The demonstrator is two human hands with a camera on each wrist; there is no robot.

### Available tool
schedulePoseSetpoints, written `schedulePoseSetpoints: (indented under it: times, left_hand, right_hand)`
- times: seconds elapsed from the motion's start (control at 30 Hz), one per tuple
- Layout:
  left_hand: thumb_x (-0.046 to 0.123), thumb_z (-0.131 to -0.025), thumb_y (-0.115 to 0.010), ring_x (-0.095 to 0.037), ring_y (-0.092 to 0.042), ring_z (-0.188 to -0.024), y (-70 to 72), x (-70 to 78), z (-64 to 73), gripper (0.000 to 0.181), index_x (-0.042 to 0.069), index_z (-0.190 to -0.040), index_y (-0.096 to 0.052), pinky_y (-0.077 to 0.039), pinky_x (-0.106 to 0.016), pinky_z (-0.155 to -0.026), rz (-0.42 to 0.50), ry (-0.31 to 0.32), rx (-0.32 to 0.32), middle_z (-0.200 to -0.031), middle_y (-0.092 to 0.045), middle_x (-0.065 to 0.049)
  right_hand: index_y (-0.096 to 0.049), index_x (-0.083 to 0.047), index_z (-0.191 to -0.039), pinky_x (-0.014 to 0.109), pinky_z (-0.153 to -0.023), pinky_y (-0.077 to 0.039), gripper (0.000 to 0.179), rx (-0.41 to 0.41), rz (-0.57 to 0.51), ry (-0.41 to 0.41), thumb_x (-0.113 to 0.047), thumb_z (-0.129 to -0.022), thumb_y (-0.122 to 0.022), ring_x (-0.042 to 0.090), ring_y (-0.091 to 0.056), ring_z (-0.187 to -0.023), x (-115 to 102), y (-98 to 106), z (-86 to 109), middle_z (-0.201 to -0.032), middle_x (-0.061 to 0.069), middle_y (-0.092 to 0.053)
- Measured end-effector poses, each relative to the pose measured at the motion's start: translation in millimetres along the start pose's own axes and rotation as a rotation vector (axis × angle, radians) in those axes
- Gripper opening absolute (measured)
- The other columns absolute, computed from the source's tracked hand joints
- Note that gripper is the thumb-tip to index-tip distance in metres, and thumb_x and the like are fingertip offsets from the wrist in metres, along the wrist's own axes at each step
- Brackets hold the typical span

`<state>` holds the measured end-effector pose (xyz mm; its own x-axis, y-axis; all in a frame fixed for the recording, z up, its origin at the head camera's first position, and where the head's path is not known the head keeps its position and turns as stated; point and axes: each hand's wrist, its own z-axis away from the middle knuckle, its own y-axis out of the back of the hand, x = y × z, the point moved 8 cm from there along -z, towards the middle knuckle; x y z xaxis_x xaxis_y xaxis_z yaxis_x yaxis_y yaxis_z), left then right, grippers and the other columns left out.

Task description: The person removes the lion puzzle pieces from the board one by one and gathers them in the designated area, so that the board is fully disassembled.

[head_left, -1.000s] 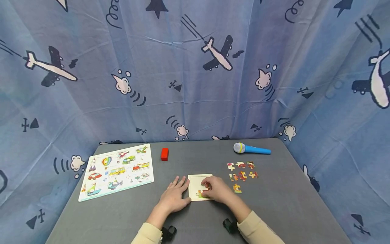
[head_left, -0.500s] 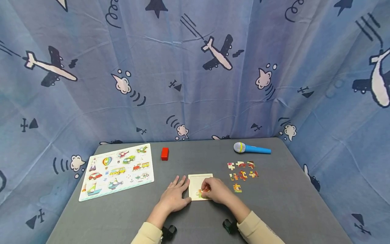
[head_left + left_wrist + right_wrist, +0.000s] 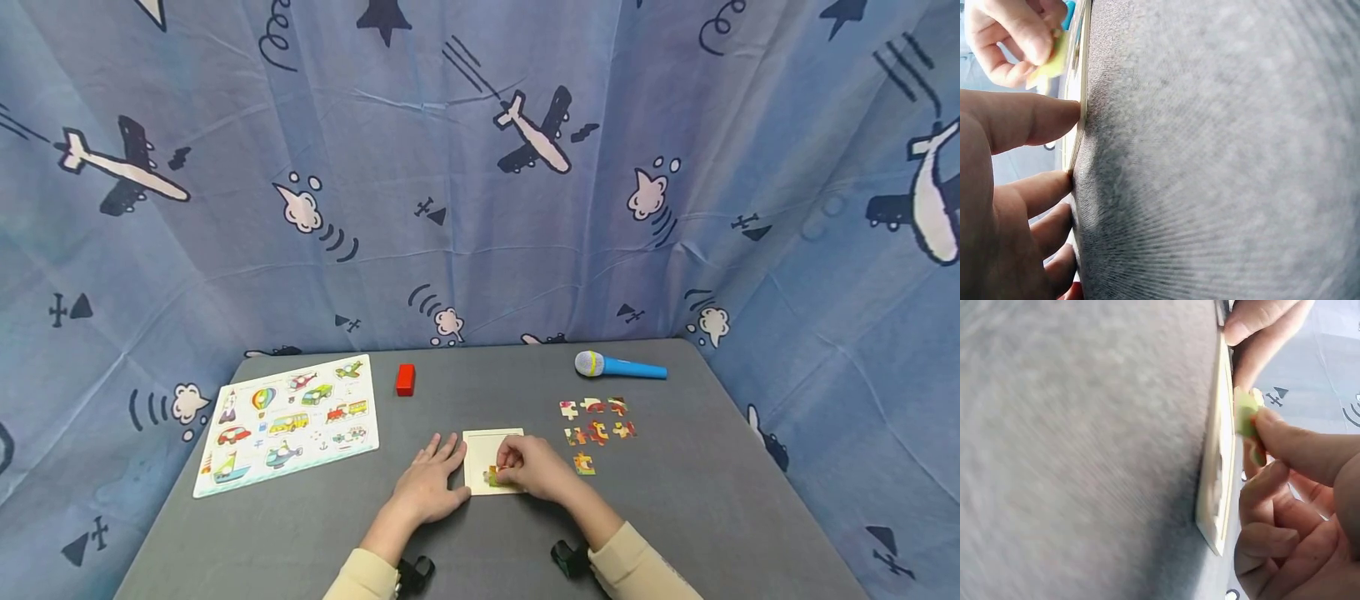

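Note:
A small cream puzzle tray (image 3: pixel 480 446) lies on the grey table in the head view. Over its lower part my right hand (image 3: pixel 536 469) pinches a green-yellow puzzle piece (image 3: pixel 491 476) between thumb and fingers. The right wrist view shows the puzzle piece (image 3: pixel 1246 415) tilted above the tray (image 3: pixel 1217 462). My left hand (image 3: pixel 427 487) lies on the table with fingers spread, the thumb at the tray's lower left corner and the index fingertip at its left edge. To the right of the tray are several loose puzzle pieces (image 3: pixel 597 431), one of them (image 3: pixel 584 463) nearer me.
A blue toy microphone (image 3: pixel 633 368) lies at the back right. At the back stands a red block (image 3: pixel 406 380), and a white picture board (image 3: pixel 258 433) with printed vehicles covers the left. A blue curtain (image 3: pixel 450 250) hangs behind the table.
The right hand has shifted slightly over the tray, and the piece in its fingers has turned a little. My left hand stays in place.

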<state>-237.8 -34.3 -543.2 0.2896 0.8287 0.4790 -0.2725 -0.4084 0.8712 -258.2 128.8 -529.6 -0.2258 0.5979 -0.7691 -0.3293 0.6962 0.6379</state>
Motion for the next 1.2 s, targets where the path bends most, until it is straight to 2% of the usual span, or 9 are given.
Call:
schedulePoseSetpoints:
  times: [0.17,0.4,0.57,0.67,0.9,1.2]
  left_hand:
    - [0.036,-0.090,-0.068,-0.036,-0.024,-0.154,-1.3,-0.6,0.0,0.072,0.010,-0.153,-0.046,-0.027,-0.056,-0.122,0.006,0.003,-0.003,-0.162,-0.038,-0.010]
    - [0.035,-0.090,-0.069,-0.037,-0.025,-0.153,-1.8,-0.2,0.0,0.072,0.009,-0.152,-0.046,-0.028,-0.056,-0.121,0.001,-0.012,0.008,-0.161,-0.038,-0.011]
    - [0.035,-0.089,-0.069,-0.037,-0.026,-0.153,-1.1,0.6,0.1,0.071,0.009,-0.152,-0.047,-0.028,-0.056,-0.121,-0.001,-0.013,0.009,-0.161,-0.039,-0.011]
    - [0.034,-0.089,-0.069,-0.037,-0.026,-0.153,-0.4,1.1,0.4,0.071,0.009,-0.152,-0.047,-0.028,-0.056,-0.121,-0.004,-0.009,0.006,-0.161,-0.039,-0.011]
    - [0.035,-0.089,-0.069,-0.036,-0.025,-0.153,-1.7,-0.5,-0.3,0.072,0.010,-0.153,-0.046,-0.028,-0.056,-0.122,-0.012,-0.003,0.000,-0.162,-0.038,-0.010]
    - [0.036,-0.090,-0.068,-0.035,-0.024,-0.154,-3.9,-2.5,-2.9,0.072,0.011,-0.154,-0.045,-0.027,-0.055,-0.123,-0.005,0.003,-0.012,-0.162,-0.037,-0.009]
  right_hand:
    - [-0.067,-0.009,-0.088,0.021,-0.055,-0.045,0.018,0.050,-0.067,-0.020,-0.013,-0.082,-0.084,0.008,-0.058,-0.064,2,16,2.5,-0.074,-0.003,-0.067]
    - [-0.072,-0.017,-0.086,0.023,-0.055,-0.045,0.010,0.090,-0.042,-0.063,-0.021,-0.086,-0.081,0.011,-0.057,-0.065,13,46,15.7,-0.074,-0.006,-0.067]
    - [-0.075,-0.017,-0.092,0.024,-0.059,-0.048,0.007,0.128,-0.021,-0.079,-0.023,-0.089,-0.078,0.012,-0.058,-0.069,29,69,27.9,-0.079,-0.005,-0.069]
    - [-0.075,-0.013,-0.097,0.026,-0.057,-0.049,0.013,0.159,-0.032,-0.123,-0.022,-0.089,-0.078,0.013,-0.060,-0.067,41,82,35.5,-0.080,-0.003,-0.070]
    - [-0.073,-0.010,-0.091,0.025,-0.058,-0.049,0.017,0.238,-0.001,-0.197,-0.025,-0.086,-0.081,0.014,-0.063,-0.069,63,109,52.1,-0.079,-0.002,-0.070]
    - [-0.074,-0.009,-0.095,0.025,-0.058,-0.046,0.019,0.241,0.026,-0.268,-0.026,-0.089,-0.078,0.014,-0.057,-0.071,97,130,71.1,-0.080,-0.001,-0.069]
